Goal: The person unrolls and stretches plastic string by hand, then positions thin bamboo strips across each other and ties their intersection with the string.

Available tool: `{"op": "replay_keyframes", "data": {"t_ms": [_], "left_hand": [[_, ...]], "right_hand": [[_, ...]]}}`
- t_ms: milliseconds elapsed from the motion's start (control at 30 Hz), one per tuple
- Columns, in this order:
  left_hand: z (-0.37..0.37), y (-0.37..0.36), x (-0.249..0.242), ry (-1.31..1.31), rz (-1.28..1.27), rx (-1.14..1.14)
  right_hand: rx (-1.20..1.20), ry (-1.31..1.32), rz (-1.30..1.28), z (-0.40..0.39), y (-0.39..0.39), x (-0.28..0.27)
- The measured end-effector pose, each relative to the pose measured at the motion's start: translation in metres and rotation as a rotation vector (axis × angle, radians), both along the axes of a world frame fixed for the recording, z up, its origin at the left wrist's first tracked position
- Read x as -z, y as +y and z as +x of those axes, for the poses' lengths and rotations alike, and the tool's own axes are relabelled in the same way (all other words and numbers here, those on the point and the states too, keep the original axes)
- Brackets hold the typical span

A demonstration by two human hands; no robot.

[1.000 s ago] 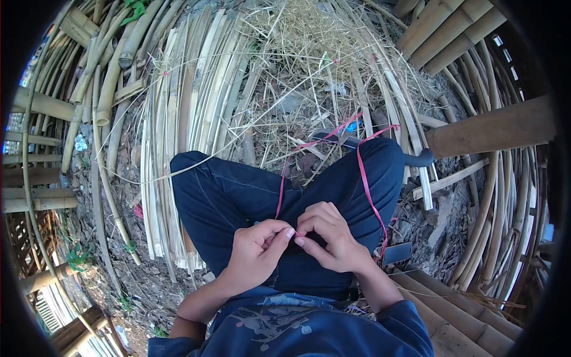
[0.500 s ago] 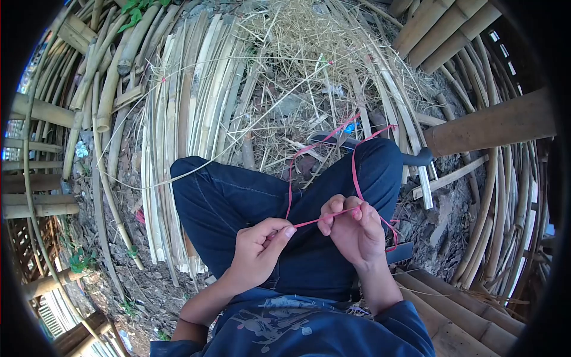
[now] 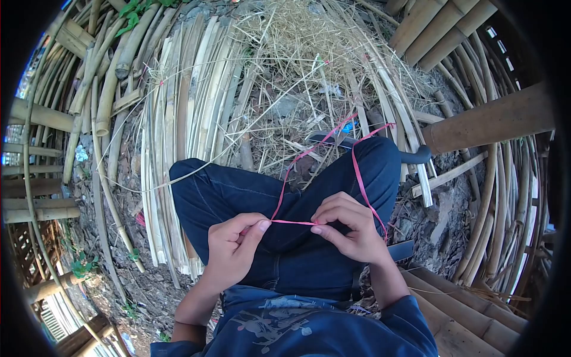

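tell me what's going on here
A person sits cross-legged, pinching a pink string between the left hand and right hand. The short stretch between them looks taut, while loose lengths trail over the jeans. Bamboo strips and straw lie on the ground ahead.

Pink string; dark blue trousers with paler seam lines; blue shirt, grey print of 1 branching motif on front; pale tan bamboo strips; green leaves.
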State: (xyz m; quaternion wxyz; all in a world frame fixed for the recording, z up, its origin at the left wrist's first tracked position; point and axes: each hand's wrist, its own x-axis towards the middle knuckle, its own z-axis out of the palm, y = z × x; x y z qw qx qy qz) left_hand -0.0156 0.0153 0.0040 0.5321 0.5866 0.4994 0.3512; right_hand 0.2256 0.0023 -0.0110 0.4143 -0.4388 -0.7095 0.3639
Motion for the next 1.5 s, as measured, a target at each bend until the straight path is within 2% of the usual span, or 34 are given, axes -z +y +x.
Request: {"op": "replay_keyframes", "data": {"t_ms": [33, 133, 167, 233, 267, 333, 433, 667, 767, 833, 867, 900, 967, 1033, 1100, 1133, 1167, 1233, 1267, 1300, 1367, 1433, 1500], "left_hand": [[0.0, 0.001, 0.0, 0.004, -0.03, -0.006], [0.002, 0.0, 0.002, 0.021, 0.016, 0.047], [0.002, -0.001, 0.003, 0.021, 0.017, 0.047], [0.005, -0.004, 0.005, -0.02, -0.009, 0.062], [0.006, -0.005, 0.004, -0.02, -0.009, 0.061], [0.01, -0.008, 0.002, -0.005, 0.002, 0.124], [0.013, -0.011, 0.003, -0.002, 0.03, 0.137], [0.011, -0.013, 0.001, -0.001, 0.015, 0.135], [0.008, -0.012, 0.003, 0.012, 0.008, 0.132], [0.004, -0.011, 0.003, 0.025, 0.034, 0.114], [0.002, -0.01, 0.003, 0.028, 0.032, 0.114], [0.001, -0.008, 0.002, 0.019, 0.048, 0.08], [0.0, -0.003, -0.001, 0.012, 0.067, 0.042], [-0.001, 0.002, -0.004, 0.03, -0.009, -0.025], [0.004, 0.006, 0.002, 0.051, 0.021, -0.031], [0.008, 0.005, 0.004, 0.046, 0.042, 0.049], [0.013, 0.004, 0.005, 0.042, 0.062, 0.133], [0.022, -0.006, 0.007, 0.049, 0.137, 0.298], [0.023, -0.009, 0.009, 0.03, 0.213, 0.381], [0.024, -0.011, 0.01, 0.01, 0.292, 0.463], [0.022, -0.013, 0.003, -0.002, 0.227, 0.441], [0.016, -0.012, -0.003, -0.01, 0.155, 0.409], [0.011, -0.005, -0.008, 0.07, -0.003, 0.28]], "right_hand": [[0.003, -0.001, 0.001, 0.0, -0.002, 0.003], [0.105, 0.589, -0.285, -0.004, -0.011, 0.013], [0.105, 0.589, -0.284, -0.006, -0.014, 0.019], [0.205, 0.879, -0.301, -0.009, -0.016, 0.03], [0.204, 0.88, -0.302, -0.012, -0.017, 0.031], [0.317, 1.283, -0.437, -0.017, -0.018, 0.031], [0.352, 1.297, -0.424, -0.013, -0.016, 0.035], [0.322, 1.13, -0.512, -0.003, -0.015, 0.019], [0.272, 1.142, -0.407, -0.005, -0.012, 0.013], [0.356, 0.625, -0.4, 0.0, -0.02, 0.016], [0.343, 0.517, -0.379, 0.0, -0.021, 0.016], [0.342, 0.519, -0.382, 0.0, -0.022, 0.013], [0.074, -0.022, -0.226, 0.001, -0.023, 0.001], [-0.158, -0.04, -0.317, -0.003, -0.025, -0.006], [-0.425, 0.311, -0.38, -0.004, -0.023, -0.009], [-0.422, 0.676, -0.513, -0.007, -0.028, -0.011], [-0.417, 0.679, -0.513, -0.011, -0.028, -0.011], [-0.068, 1.112, -0.456, -0.017, -0.023, -0.012], [0.023, 0.79, -0.267, -0.011, -0.013, -0.008], [0.11, 0.276, 0.044, -0.006, 0.0, -0.004], [0.053, -0.073, 0.057, -0.002, 0.004, 0.0], [-0.051, 0.047, 0.153, -0.012, 0.002, 0.008], [-0.15, 0.128, 0.093, -0.016, -0.009, 0.012]]}}
